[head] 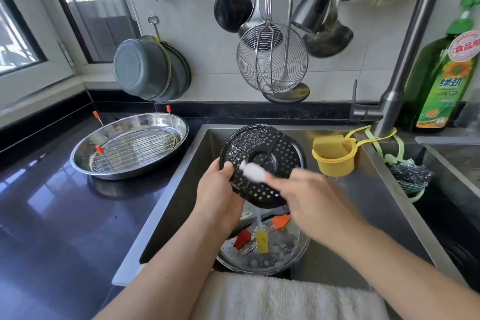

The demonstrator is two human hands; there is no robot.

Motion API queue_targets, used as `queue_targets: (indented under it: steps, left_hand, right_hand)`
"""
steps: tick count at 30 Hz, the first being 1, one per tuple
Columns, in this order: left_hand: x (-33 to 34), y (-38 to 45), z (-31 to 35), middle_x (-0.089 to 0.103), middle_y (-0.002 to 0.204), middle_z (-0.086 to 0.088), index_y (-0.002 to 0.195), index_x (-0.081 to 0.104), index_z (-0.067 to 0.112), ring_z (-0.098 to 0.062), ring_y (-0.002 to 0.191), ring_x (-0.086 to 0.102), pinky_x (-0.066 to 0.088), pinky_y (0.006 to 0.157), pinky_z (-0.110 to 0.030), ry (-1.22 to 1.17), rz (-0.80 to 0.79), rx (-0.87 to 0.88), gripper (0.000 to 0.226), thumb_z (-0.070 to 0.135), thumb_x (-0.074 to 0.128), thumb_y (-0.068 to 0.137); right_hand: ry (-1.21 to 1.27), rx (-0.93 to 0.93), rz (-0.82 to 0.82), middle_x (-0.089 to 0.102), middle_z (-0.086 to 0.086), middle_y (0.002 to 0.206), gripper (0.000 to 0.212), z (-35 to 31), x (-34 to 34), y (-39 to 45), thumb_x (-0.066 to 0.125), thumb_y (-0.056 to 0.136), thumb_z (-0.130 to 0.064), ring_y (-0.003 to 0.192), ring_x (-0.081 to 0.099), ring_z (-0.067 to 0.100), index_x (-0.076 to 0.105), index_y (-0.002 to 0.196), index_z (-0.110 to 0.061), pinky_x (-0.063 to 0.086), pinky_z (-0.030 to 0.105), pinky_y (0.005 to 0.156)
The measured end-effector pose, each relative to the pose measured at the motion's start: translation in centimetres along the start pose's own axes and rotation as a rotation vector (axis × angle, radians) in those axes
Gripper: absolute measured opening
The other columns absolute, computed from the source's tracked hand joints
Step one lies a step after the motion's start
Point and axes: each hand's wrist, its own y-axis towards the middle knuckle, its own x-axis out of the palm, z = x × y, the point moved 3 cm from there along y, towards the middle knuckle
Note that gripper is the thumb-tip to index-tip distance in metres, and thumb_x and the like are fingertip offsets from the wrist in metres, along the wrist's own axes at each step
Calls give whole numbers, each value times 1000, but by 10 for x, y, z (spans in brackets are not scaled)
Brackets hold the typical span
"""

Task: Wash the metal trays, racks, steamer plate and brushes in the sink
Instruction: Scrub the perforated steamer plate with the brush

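One steamer plate [262, 163], two metal trays [83, 153] [298, 249], one rack [135, 150], three silicone brushes [242, 238] [262, 241] [281, 221]

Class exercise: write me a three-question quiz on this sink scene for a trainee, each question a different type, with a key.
1. True or false: the left hand grips the black steamer plate by its edge.
2. Where does the wire rack lie? A in the sink; B in the oval metal tray on the counter; C on the wall.
3. Fill in: the right hand holds a white ____ against the plate.

Key: 1 true; 2 B; 3 brush.
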Motion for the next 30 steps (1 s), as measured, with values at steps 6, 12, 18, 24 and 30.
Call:
queue_targets:
  steps: [6, 12, 18, 24, 30]
  left_hand:
    - [6, -5, 0, 76, 115, -19, 124, 65, 5, -31, 105, 75, 57, 93, -49, 61, -75, 29, 33, 9, 34, 112]
    - [7, -7, -4, 76, 118, -13, 124, 66, 8, -28, 110, 73, 57, 89, -44, 155, -80, 39, 33, 14, 36, 113]
    - [8, -6, -5, 75, 119, -16, 126, 64, 7, -30, 110, 74, 55, 101, -50, 97, -55, 49, 32, 16, 37, 113]
    - [8, -8, -5, 76, 116, -14, 115, 67, 18, -33, 108, 74, 54, 102, -55, 47, 12, 76, 28, 20, 39, 113]
    - [-2, -1, -2, 71, 127, -10, 127, 61, 20, -27, 107, 75, 57, 99, -52, 0, 112, 86, 26, 24, 39, 113]
  right_hand:
    - [48, -21, -51, 46, -8, 82, 56, -23, 0, -17, 47, 106, -16, 62, 50, 12, 31, 147, -51, 43, 30, 52]
    - [-80, 210, 137, 45, -7, 86, 52, 18, -14, 6, 44, 106, -19, 71, 51, 15, 38, 150, -46, 43, 31, 56]
    - [34, 113, 99, 48, -7, 88, 52, 3, -4, 2, 47, 106, -19, 74, 52, 15, 39, 146, -52, 41, 30, 55]
    - [108, 29, -7, 45, -7, 85, 50, -33, -1, -21, 45, 107, -19, 68, 50, 12, 41, 150, -45, 38, 29, 52]
    - [-24, 214, 62, 44, -9, 88, 56, 3, -6, -15, 45, 105, -15, 73, 50, 12, 38, 151, -46, 43, 32, 55]
